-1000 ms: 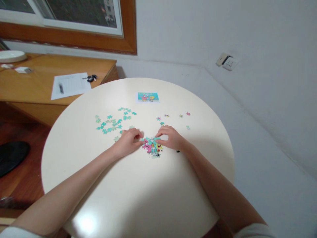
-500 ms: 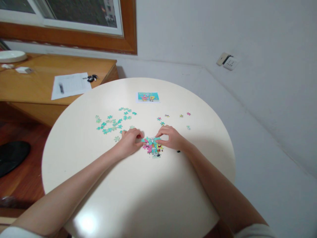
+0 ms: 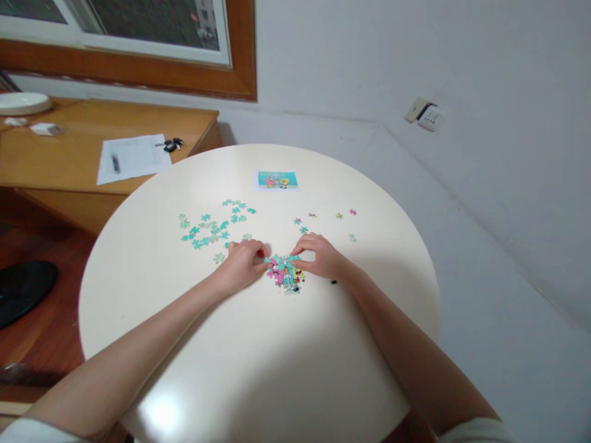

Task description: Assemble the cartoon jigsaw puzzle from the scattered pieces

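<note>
A small partly joined jigsaw (image 3: pixel 286 274) with pink, teal and yellow cartoon figures lies near the middle of the round cream table (image 3: pixel 258 344). My left hand (image 3: pixel 242 261) rests at its left edge, fingers curled and pinched against the teal top pieces. At the jigsaw's right edge my right hand (image 3: pixel 321 255) is curled the same way, fingertips pressing on the pieces. Several loose teal pieces (image 3: pixel 210 227) lie scattered to the far left of my hands.
A small reference picture (image 3: pixel 277 179) lies at the table's far side. Loose coloured pieces (image 3: pixel 339 215) sit far right. A wooden desk (image 3: pixel 69 154) at left carries a paper sheet (image 3: pixel 132 158), keys and a white plate. White walls close in at right.
</note>
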The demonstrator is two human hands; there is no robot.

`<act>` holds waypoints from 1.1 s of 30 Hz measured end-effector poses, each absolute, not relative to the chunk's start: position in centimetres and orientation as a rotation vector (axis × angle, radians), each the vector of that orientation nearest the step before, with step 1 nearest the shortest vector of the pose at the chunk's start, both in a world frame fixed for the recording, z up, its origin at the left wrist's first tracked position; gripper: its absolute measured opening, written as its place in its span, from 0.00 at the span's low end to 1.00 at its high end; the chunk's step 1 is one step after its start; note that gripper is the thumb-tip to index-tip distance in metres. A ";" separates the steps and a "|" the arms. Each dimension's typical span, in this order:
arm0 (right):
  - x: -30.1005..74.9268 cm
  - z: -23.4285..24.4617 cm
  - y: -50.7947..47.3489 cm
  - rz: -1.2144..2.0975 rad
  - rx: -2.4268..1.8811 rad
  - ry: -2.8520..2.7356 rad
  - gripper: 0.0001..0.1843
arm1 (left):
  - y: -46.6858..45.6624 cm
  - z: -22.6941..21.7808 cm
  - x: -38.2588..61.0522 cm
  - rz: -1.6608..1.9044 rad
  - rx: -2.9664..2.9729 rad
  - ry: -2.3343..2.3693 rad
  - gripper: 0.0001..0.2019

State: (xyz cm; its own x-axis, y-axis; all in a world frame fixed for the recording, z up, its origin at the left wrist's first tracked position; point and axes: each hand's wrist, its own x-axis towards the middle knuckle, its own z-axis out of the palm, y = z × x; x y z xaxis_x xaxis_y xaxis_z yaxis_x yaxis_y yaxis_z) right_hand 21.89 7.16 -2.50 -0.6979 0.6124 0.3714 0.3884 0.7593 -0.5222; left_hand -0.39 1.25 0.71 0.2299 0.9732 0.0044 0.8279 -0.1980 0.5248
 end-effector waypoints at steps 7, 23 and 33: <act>21.9 -2.4 7.2 0.554 -0.763 -2.431 0.06 | 1.2 0.7 -0.4 0.488 2.093 1.656 0.04; 21.9 -2.1 7.0 0.557 -0.773 -2.424 0.04 | 1.4 0.3 -0.5 0.536 2.055 1.554 0.06; 21.8 -1.8 6.9 0.554 -0.729 -2.416 0.04 | 1.5 0.2 -0.6 0.544 2.075 1.548 0.06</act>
